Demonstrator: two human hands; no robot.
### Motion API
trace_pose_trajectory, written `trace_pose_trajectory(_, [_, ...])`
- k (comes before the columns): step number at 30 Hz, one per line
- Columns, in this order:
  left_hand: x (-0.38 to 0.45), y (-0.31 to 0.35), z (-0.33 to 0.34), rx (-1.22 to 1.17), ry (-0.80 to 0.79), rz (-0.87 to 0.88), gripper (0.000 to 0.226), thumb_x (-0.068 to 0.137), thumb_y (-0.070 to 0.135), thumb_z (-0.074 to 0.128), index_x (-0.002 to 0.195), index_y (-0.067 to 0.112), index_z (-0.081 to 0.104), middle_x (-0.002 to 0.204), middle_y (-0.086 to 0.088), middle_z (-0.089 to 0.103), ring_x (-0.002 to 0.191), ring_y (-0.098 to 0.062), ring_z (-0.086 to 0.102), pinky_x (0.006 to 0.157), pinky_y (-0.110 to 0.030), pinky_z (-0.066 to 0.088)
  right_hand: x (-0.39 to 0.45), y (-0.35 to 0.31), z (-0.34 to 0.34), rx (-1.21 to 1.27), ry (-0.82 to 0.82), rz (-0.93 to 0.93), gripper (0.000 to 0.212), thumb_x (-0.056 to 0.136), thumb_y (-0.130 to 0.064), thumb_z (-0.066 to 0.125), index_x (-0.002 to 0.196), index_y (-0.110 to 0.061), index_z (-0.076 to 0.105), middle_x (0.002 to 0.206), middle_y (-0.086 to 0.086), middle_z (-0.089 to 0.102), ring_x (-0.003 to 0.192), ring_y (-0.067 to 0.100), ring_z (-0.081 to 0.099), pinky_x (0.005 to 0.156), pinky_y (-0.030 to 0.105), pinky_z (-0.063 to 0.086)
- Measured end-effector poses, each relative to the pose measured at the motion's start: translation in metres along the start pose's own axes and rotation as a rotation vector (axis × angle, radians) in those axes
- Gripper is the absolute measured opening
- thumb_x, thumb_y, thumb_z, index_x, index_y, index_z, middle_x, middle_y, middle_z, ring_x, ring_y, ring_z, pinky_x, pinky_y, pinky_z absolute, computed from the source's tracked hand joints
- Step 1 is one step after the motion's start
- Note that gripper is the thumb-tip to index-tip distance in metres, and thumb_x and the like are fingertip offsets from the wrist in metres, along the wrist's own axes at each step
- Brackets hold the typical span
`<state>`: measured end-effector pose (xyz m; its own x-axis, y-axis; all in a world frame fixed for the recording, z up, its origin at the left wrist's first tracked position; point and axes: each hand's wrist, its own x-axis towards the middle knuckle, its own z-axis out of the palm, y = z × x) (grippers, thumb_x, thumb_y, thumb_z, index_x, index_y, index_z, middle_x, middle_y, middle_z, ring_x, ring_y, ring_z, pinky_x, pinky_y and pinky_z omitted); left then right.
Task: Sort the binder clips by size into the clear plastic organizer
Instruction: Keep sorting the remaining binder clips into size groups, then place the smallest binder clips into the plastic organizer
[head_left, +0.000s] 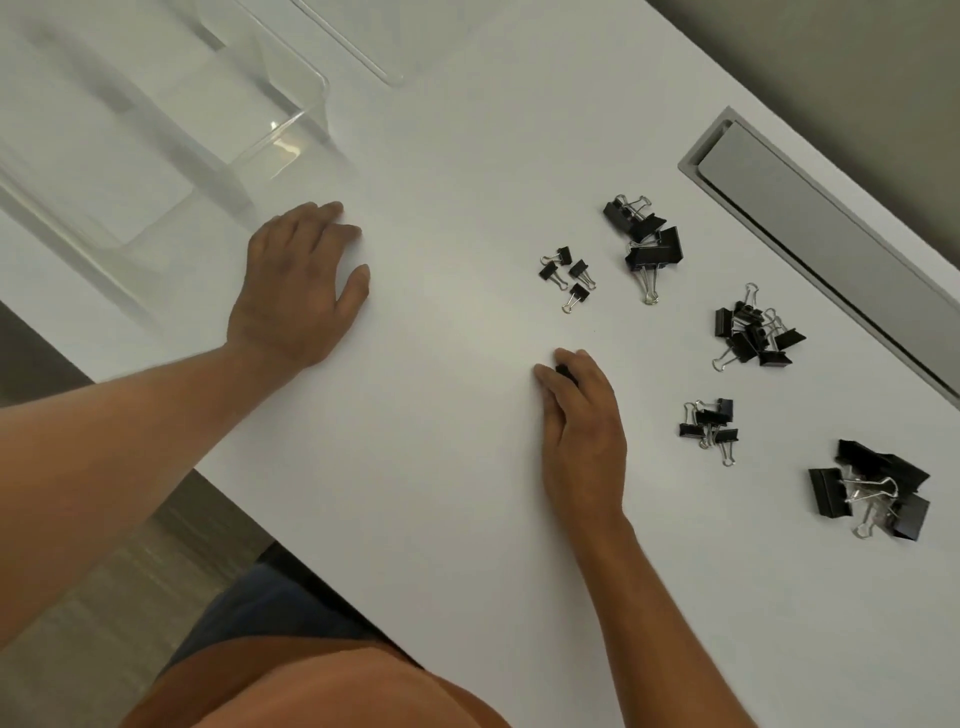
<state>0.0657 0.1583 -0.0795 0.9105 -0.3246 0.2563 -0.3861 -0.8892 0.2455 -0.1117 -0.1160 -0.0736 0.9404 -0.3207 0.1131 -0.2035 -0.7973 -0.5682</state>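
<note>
Black binder clips lie in five heaps on the white table (441, 467): tiny clips (569, 278), large clips (647, 241), medium clips (756, 335), small clips (709, 428) and the biggest clips (870, 488) at the right. The clear plastic organizer (156, 130) stands at the upper left with nothing visible in its compartments. My left hand (298, 280) rests flat on the table just right of the organizer, fingers apart. My right hand (582, 426) lies below the tiny clips, its fingertips pinched on a small black clip (563, 371), mostly hidden.
A grey metal cable hatch (831, 249) is set into the table at the right. A clear flat piece (358, 47) lies beyond the organizer. The table's front edge runs diagonally from the left to the bottom; my lap and the floor show below it.
</note>
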Motion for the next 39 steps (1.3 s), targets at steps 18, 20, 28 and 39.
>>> trace_pose_trajectory(18, [-0.008, 0.011, -0.006, 0.031, 0.017, 0.345, 0.033, 0.104, 0.027, 0.048, 0.131, 0.013, 0.062, 0.138, -0.011, 0.059, 0.125, -0.038, 0.055, 0.104, -0.054, 0.036, -0.003, -0.003, -0.030, 0.540, 0.431, 0.485, 0.034, 0.108, -0.005, 0.048, 0.139, -0.015, 0.060, 0.138, -0.001, 0.061, 0.125, -0.005, 0.056, 0.105, 0.016, 0.045])
trace_pose_trajectory(20, [-0.022, 0.035, -0.010, -0.081, -0.033, 0.451, 0.031, 0.101, 0.031, 0.048, 0.119, 0.019, 0.069, 0.119, -0.003, 0.067, 0.108, -0.033, 0.063, 0.092, -0.051, 0.039, -0.015, -0.005, -0.036, 0.548, 0.470, 0.597, 0.032, 0.104, -0.004, 0.053, 0.132, -0.019, 0.062, 0.129, -0.002, 0.064, 0.115, 0.001, 0.062, 0.101, 0.024, 0.052])
trace_pose_trajectory(28, [-0.028, 0.146, 0.015, -0.117, -0.202, 0.740, 0.055, 0.097, 0.045, 0.063, 0.144, 0.018, 0.059, 0.111, -0.003, 0.063, 0.082, -0.026, 0.061, 0.062, -0.039, 0.043, -0.017, -0.017, -0.019, 0.006, 0.211, 0.458, 0.035, 0.100, -0.022, 0.067, 0.135, -0.017, 0.066, 0.133, -0.005, 0.058, 0.116, 0.015, 0.050, 0.099, 0.026, 0.044])
trace_pose_trajectory(39, [-0.003, 0.140, 0.035, -0.344, -0.228, 0.908, 0.019, 0.085, 0.013, 0.083, 0.102, 0.015, 0.075, 0.086, -0.002, 0.060, 0.067, -0.026, 0.054, 0.056, -0.032, 0.036, -0.010, -0.027, -0.015, -0.358, 0.104, 0.398, 0.016, 0.092, -0.002, 0.056, 0.080, -0.012, 0.056, 0.080, 0.005, 0.056, 0.074, 0.023, 0.047, 0.059, 0.039, 0.043])
